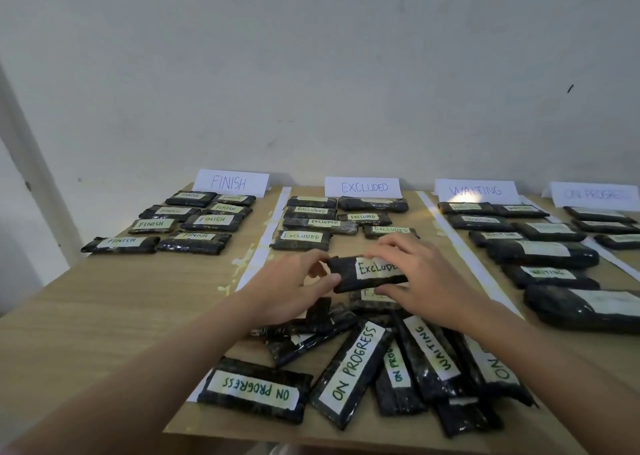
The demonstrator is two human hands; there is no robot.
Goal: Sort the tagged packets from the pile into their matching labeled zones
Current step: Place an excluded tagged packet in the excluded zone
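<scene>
I see the EXCLUDED packet, black with a pale tag lettered in green, held above the near end of the EXCLUDED zone. My left hand pinches its left end; my right hand curls round its right end. Just below it lies the pile. Beyond are sorted EXCLUDED packets and the EXCLUDED sign.

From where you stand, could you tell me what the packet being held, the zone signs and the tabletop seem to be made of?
Held EXCLUDED packet: probably glossy black plastic wrap, since it glints and wrinkles; its tag looks like pale matte paper or tape.
EXCLUDED zone sign: white paper or card, hand-lettered.
Tabletop: light wood-grain, possibly laminate or board; which cannot be told.
</scene>
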